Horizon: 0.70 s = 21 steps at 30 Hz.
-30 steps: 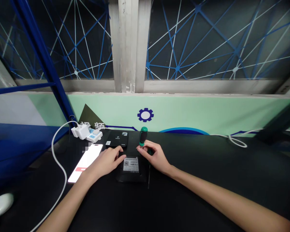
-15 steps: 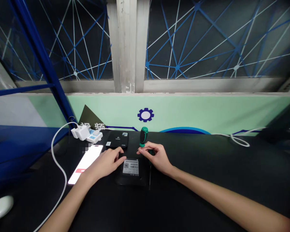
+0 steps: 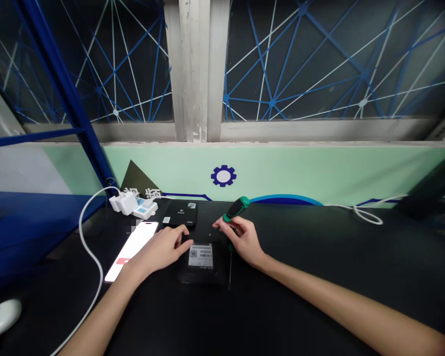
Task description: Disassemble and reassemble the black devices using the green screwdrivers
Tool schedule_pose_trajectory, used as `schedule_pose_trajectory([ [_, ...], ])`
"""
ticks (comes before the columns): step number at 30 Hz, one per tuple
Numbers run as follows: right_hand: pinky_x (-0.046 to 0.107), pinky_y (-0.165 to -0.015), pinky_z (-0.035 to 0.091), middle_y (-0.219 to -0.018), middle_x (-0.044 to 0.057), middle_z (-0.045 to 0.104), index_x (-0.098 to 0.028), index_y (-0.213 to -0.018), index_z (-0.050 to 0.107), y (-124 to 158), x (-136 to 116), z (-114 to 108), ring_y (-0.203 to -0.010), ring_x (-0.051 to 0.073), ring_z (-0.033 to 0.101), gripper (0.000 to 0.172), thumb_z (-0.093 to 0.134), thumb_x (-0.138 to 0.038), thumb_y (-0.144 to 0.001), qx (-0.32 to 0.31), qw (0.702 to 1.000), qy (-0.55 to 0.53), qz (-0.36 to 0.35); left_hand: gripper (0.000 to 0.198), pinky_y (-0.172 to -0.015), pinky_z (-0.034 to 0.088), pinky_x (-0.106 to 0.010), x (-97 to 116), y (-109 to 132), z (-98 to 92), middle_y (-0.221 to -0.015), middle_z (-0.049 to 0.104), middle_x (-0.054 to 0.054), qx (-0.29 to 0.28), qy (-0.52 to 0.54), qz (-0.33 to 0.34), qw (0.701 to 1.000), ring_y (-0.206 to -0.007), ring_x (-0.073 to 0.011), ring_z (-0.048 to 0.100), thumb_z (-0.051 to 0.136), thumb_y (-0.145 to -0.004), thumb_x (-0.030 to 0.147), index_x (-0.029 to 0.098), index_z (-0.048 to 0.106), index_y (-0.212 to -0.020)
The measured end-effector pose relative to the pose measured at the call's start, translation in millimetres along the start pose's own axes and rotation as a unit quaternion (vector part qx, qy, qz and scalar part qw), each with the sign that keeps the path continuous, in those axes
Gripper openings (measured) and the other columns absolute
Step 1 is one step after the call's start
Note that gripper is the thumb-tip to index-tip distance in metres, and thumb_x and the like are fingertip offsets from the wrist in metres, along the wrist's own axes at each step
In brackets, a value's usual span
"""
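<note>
Screwdriver (image 3: pixel 236 208) leans, pinched in the right hand (image 3: pixel 244 242); left hand (image 3: pixel 166 248) touches a black box (image 3: pixel 202 275), but I can't tell if it grips.

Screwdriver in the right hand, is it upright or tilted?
Tilted: the screwdriver slants, its green handle end higher and farther right in the picture than the shaft below the right hand's fingers.

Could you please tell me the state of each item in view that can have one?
Green-and-black screwdriver: tilted, held in the right hand.
Second screwdriver: lying beside the labelled device, partly hidden.
Labelled device: label up, left hand resting against it.
Black box: lying flat.
Phone: flat, screen lit.
White adapter: power unclear.
White cable: slack, curved.
</note>
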State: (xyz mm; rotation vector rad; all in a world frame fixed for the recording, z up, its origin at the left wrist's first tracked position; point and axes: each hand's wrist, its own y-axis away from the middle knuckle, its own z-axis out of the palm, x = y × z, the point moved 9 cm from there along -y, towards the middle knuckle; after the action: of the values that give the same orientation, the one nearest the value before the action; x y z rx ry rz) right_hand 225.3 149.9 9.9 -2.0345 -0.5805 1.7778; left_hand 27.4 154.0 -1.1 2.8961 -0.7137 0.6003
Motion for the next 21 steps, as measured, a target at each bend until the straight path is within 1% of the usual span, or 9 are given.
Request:
schedule_pose_trajectory([
  [4,0.037,-0.079,0.056,-0.091,0.010,0.075,-0.018,-0.084,0.073,-2.3,0.7,-3.6,-0.086,0.026,0.069,0.035,0.063,-0.051,-0.092,0.023,0.999,0.043,-0.010,0.038,-0.059,0.036,-0.029,-0.7,-0.2,0.1,-0.070,0.063,0.001,0.000,0.003,-0.002,1.000,-0.067,-0.0206,0.061,0.044,-0.095,0.053,0.023,0.062,-0.110],
  [9,0.038,-0.083,0.054,-0.088,0.007,0.073,-0.020,-0.084,0.071,-3.2,-0.6,-0.6,-0.086,0.024,0.068,0.023,0.062,-0.040,-0.092,0.005,0.998,0.061,-0.015,0.039,-0.059,0.036,-0.029,0.6,0.4,-0.2,-0.068,0.063,0.001,-0.001,0.010,-0.009,1.000,-0.068,-0.0208,0.061,0.044,-0.096,0.053,0.023,0.062,-0.112],
  [12,0.039,-0.085,0.053,-0.086,0.006,0.073,-0.022,-0.082,0.072,-2.7,-5.5,2.1,-0.085,0.024,0.068,0.019,0.063,-0.036,-0.091,-0.010,0.995,0.092,-0.030,0.043,-0.066,0.038,-0.030,1.5,0.7,1.4,-0.064,0.063,0.002,-0.007,0.009,-0.005,1.000,-0.071,-0.0220,0.062,0.042,-0.096,0.052,0.024,0.061,-0.123],
  [15,0.040,-0.082,0.053,-0.084,0.006,0.075,-0.024,-0.078,0.074,-2.6,-8.0,6.4,-0.083,0.025,0.068,0.017,0.066,-0.033,-0.090,-0.032,0.993,0.109,-0.036,0.048,-0.071,0.040,-0.031,4.0,0.8,2.0,-0.058,0.060,0.004,-0.009,0.012,0.010,1.000,-0.065,-0.0202,0.061,0.041,-0.097,0.049,0.026,0.055,-0.137],
  [18,0.039,-0.077,0.054,-0.083,0.006,0.076,-0.025,-0.079,0.077,-2.4,-5.9,8.9,-0.080,0.025,0.068,0.014,0.068,-0.031,-0.088,-0.048,0.994,0.098,-0.024,0.052,-0.065,0.039,-0.028,5.8,1.2,2.0,-0.053,0.054,0.007,-0.015,0.019,0.016,1.000,-0.055,-0.0175,0.055,0.040,-0.098,0.048,0.029,0.050,-0.145],
  [21,0.038,-0.075,0.053,-0.081,0.005,0.076,-0.025,-0.081,0.078,-1.8,-3.3,9.8,-0.078,0.024,0.067,0.010,0.071,-0.030,-0.086,-0.052,0.994,0.098,-0.012,0.053,-0.056,0.034,-0.026,8.0,1.8,0.9,-0.048,0.047,0.008,-0.018,0.019,0.017,1.000,-0.048,-0.0164,0.050,0.040,-0.099,0.048,0.030,0.050,-0.147],
])
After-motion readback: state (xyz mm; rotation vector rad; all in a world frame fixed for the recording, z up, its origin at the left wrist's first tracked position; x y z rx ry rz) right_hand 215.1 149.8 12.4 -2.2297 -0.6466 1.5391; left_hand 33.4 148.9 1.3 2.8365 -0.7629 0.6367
